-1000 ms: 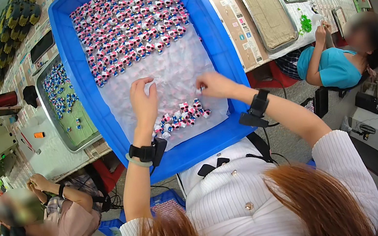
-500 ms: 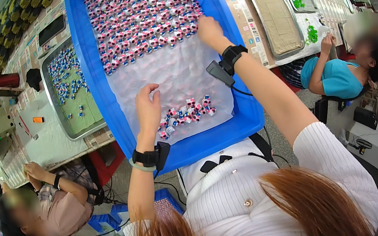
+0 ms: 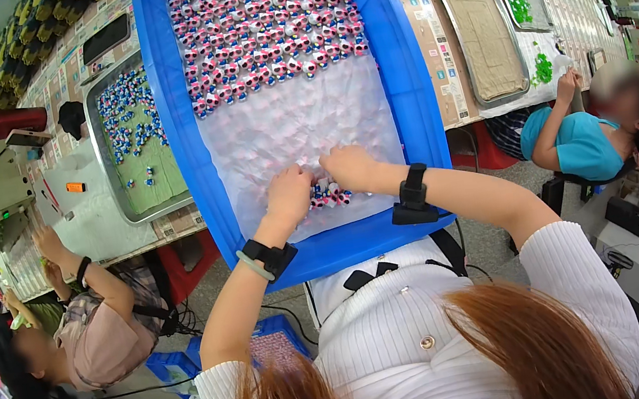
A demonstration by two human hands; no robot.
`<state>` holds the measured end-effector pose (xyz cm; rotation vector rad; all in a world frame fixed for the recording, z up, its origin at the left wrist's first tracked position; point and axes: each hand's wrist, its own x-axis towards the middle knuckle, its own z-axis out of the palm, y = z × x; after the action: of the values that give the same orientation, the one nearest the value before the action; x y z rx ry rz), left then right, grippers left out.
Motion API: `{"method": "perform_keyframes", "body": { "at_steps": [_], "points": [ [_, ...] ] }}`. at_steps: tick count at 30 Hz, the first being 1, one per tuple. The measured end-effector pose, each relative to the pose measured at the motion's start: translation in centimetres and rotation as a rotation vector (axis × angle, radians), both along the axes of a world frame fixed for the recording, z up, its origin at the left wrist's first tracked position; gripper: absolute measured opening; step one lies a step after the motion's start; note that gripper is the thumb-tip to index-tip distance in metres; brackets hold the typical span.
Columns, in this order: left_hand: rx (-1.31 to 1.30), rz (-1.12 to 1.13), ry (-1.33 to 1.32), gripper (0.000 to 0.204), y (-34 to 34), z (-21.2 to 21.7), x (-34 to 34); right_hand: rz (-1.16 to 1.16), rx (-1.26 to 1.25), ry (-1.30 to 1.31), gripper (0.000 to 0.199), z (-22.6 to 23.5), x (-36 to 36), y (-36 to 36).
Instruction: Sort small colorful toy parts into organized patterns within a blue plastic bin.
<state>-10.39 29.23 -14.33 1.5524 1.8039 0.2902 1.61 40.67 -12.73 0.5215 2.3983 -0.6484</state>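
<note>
Resting side by side, left hand [image 3: 289, 192] and right hand [image 3: 348, 168] lay fingers curled, palms down on a small cluster of figurines [image 3: 328, 193] near the blue tray's [image 3: 180, 138] front edge; grip unclear. Tray's long axis ran away from the person, across the bench [image 3: 435, 31].

A long table [image 3: 442, 46] carries a blue bin [image 3: 411, 93], a metal tray [image 3: 106, 162] of blue pieces left of it, two more trays [image 3: 485, 39] right, plus a red spool [image 3: 13, 121]
</note>
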Motion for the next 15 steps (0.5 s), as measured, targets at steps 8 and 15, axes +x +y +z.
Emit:
{"method": "perform_keyframes", "body": {
  "at_steps": [8, 15],
  "points": [
    [-0.069, 0.314, -0.188, 0.017, -0.8, 0.5, -1.6, -0.194, -0.125, 0.213, 0.022, -0.9, 0.9, 1.2],
    [0.188, 0.569, 0.082, 0.014, 1.8, 1.9, -8.4, -0.474, -0.305, 0.622, 0.020, -0.8, -7.9, 4.9]
  ]
}}
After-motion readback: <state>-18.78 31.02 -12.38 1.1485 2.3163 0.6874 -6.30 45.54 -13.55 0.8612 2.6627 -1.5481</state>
